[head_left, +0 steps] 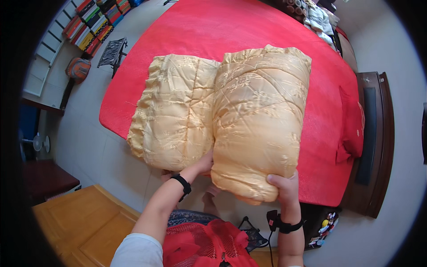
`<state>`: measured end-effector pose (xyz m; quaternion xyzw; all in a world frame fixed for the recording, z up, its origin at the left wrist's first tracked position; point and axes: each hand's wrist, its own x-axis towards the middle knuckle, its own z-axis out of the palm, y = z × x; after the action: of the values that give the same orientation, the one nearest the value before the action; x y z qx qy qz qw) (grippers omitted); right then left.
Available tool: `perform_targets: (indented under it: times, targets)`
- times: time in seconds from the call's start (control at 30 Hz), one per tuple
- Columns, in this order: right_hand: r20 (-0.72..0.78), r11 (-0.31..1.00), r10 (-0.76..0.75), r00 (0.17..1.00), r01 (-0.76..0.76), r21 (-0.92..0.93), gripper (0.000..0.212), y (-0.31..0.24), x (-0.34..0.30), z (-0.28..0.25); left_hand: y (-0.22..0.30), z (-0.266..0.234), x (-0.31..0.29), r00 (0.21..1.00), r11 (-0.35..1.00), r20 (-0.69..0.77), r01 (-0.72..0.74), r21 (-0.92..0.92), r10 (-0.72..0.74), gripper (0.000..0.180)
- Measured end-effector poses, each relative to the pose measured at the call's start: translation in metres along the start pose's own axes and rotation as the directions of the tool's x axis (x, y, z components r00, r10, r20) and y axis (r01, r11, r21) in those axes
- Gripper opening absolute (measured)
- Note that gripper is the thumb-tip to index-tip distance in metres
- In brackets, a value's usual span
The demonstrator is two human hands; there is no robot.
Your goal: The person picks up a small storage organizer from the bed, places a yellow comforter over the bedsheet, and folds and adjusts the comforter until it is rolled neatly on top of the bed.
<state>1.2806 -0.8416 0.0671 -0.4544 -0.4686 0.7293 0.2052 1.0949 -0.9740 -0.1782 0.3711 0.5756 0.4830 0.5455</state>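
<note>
A thick golden-yellow quilt with a ruffled edge and a shiny floral pattern lies on the bed. Its right part is folded over into a plump roll, while the left part lies lower and flatter beside it. My right hand grips the near right corner of the folded part, thumb on top and fingers underneath, out of sight. Where the two parts meet at the near edge, my left hand reaches into the crease. Quilt fabric covers its fingers.
Red sheeting covers the bed. A red pillow lies by the dark headboard. Clothes are piled at the far right. Left stand a black folding stool, an orange-grey bag and a wooden cabinet.
</note>
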Motion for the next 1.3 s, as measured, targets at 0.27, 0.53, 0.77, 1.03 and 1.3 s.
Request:
perform_targets:
  times: [0.27,0.53,0.77,1.03,1.3]
  targets:
    - [0.222,0.982,-0.042,0.974,0.081,-0.168,0.038,0.038,0.016,0.135,-0.04,-0.127,-0.084,0.951,0.968,-0.309,0.081,0.237,-0.003,0.032]
    - [0.406,0.569,-0.039,0.913,0.355,-0.742,0.019,0.135,0.042,0.251,0.026,-0.227,-0.149,0.83,0.982,-0.557,0.096,0.162,0.011,0.044]
    - [0.556,0.576,-0.052,0.83,0.48,-0.662,0.009,0.134,0.033,0.26,0.073,-0.219,-0.129,0.988,0.52,-0.024,-0.059,0.852,0.151,0.061]
    - [-0.082,0.168,0.144,0.986,-0.106,-0.98,0.112,0.1,0.097,0.091,0.07,-0.233,-0.115,0.981,0.541,0.05,0.059,0.839,-0.185,0.067]
    - [-0.001,0.244,0.232,0.973,-0.059,-0.968,0.14,0.174,0.087,0.113,0.166,-0.243,-0.012,0.982,0.059,0.155,-0.162,0.985,0.107,0.098]
